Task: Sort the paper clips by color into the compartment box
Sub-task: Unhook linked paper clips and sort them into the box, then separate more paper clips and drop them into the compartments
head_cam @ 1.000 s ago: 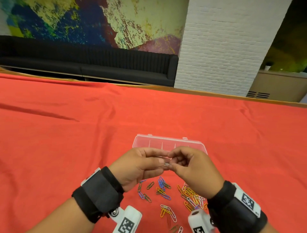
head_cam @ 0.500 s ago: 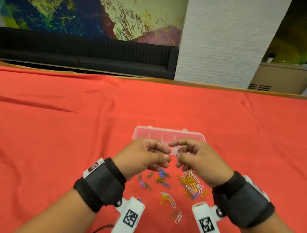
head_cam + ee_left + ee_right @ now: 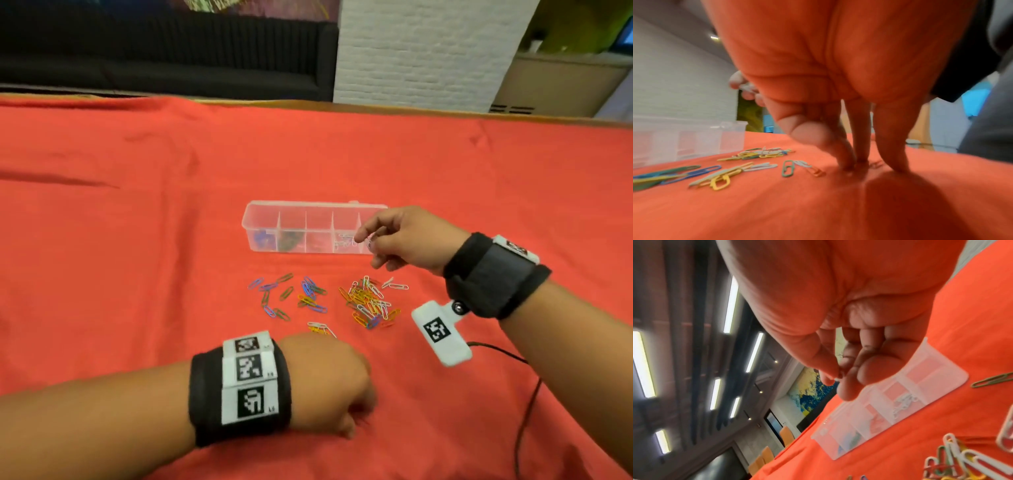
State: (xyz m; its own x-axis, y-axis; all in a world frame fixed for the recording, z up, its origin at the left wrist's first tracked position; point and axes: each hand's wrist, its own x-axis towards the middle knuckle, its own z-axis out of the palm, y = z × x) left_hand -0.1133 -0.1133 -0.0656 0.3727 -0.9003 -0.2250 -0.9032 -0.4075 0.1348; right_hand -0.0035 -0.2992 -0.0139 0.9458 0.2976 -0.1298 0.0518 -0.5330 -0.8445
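Note:
The clear compartment box (image 3: pixel 261 219) lies open on the red cloth, with blue, green, red and white clips in separate cells. My right hand (image 3: pixel 365 240) hovers over the box's right end and pinches a white paper clip (image 3: pixel 369 242) between thumb and forefinger; the right wrist view shows that pinch (image 3: pixel 836 378) above the box (image 3: pixel 953 378). Loose mixed clips (image 3: pixel 368 303) lie in front of the box. My left hand (image 3: pixel 869 165) is nearer me, with fingertips (image 3: pixel 898 167) down on the cloth beside a red clip (image 3: pixel 876 164). It holds nothing that I can see.
A second scatter of blue and green clips (image 3: pixel 291 296) lies left of the main pile. A black cable (image 3: pixel 527 411) trails over the cloth at the right. The table's far edge (image 3: pixel 445 111) is backed by a black sofa and a white brick pillar.
Both hands were together above the pile, working at one clip. They have parted: the right went to the box's right end with a white clip, the left came down to the cloth.

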